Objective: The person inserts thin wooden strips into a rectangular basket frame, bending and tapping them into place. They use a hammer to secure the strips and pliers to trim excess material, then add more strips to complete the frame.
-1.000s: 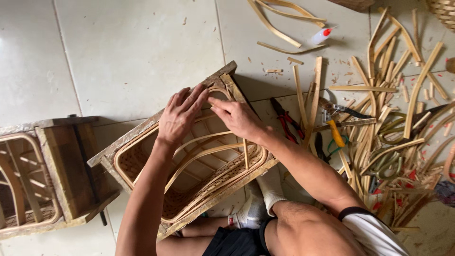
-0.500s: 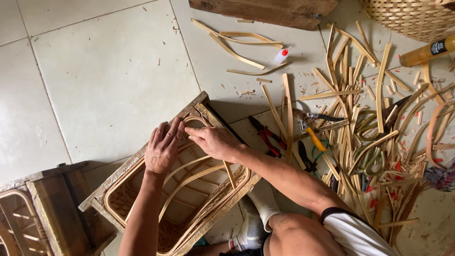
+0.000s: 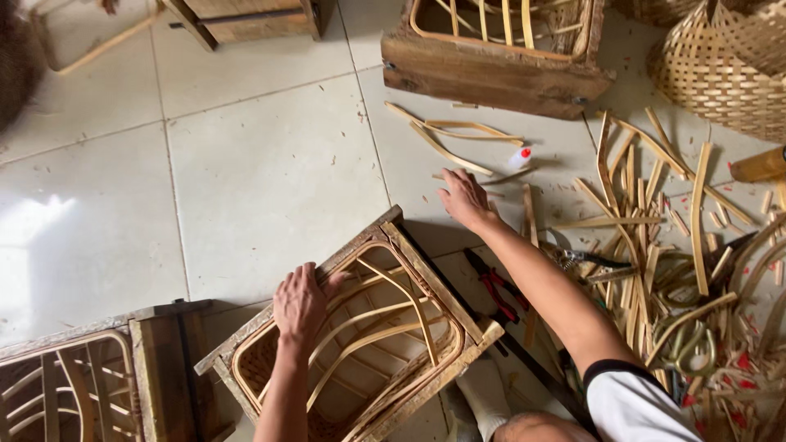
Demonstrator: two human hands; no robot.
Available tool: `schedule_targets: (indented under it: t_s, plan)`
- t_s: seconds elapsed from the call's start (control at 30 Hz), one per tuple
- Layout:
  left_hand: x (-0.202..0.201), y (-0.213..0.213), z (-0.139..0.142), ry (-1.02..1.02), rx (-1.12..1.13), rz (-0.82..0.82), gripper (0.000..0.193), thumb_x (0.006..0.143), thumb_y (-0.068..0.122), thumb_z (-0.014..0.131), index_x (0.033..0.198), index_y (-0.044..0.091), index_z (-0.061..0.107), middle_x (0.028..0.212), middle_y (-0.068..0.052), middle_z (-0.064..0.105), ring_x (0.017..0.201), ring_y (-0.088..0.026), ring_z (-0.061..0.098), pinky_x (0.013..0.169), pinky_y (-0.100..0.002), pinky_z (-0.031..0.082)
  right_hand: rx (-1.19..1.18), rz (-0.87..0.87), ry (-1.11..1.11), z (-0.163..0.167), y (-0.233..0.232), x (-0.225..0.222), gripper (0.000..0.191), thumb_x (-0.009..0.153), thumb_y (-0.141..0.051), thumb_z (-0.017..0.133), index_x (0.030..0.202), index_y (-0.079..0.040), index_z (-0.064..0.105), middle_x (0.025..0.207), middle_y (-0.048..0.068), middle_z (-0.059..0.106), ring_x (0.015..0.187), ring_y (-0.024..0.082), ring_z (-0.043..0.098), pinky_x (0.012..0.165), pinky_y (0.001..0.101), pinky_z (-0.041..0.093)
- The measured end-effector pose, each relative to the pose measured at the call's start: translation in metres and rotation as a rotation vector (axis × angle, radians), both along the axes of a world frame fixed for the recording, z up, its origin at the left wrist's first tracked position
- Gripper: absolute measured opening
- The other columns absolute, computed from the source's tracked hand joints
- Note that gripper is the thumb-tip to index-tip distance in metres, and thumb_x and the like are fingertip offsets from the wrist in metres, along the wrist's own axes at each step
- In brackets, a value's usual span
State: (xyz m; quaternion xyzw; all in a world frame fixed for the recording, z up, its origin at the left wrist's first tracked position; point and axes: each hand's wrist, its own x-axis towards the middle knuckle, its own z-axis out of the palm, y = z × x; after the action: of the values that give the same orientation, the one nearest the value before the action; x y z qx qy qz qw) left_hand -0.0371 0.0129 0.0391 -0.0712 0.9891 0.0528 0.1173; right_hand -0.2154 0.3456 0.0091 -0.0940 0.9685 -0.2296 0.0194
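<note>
I see both forearms bare. My left hand [image 3: 300,303] and right hand [image 3: 465,199] wear no gloves or rings. A white short sleeve [image 3: 634,405] with dark trim sits lower right; a white sock [image 3: 485,394] shows bottom centre.

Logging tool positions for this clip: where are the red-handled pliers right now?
In the head view the red-handled pliers lie on the tiled floor right of centre, just right of the wooden frame mould and under the right forearm.
</note>
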Motion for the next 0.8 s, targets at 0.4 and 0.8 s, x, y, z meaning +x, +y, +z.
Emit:
schedule_targets:
  t_s: [0.4, 0.8]
  plan:
    - [0.001, 0.004, 0.000, 0.219, 0.000, 0.008, 0.075, 0.088, 0.080, 0.044, 0.098, 0.009, 0.065, 0.096, -0.011, 0.073, 0.091, -0.024, 0.069, 0.084, -0.041, 0.053, -0.271, 0.021, 0.099, 0.024, -0.024, 0.007, 0.019, 0.108, -0.019, 0.051, 0.115, -0.004, 0.060, 0.077, 0.007, 0.062, 0.061, 0.022, 0.059, 0.051, 0.0357, 0.047]
    - [0.169, 0.003, 0.039, 1.002, 0.520, 0.328, 0.052, 0.096, 0.013, 0.074, 0.143, 0.000, 0.055, 0.136, -0.021, 0.063, 0.124, -0.040, 0.063, 0.109, -0.045, 0.049, -1.036, -0.062, -0.451, 0.097, -0.024, 0.145, 0.025, 0.110, -0.016, 0.049, 0.129, -0.008, 0.064, 0.070, -0.003, 0.054, 0.048, 0.003, 0.040, 0.038, 0.0185, 0.031]
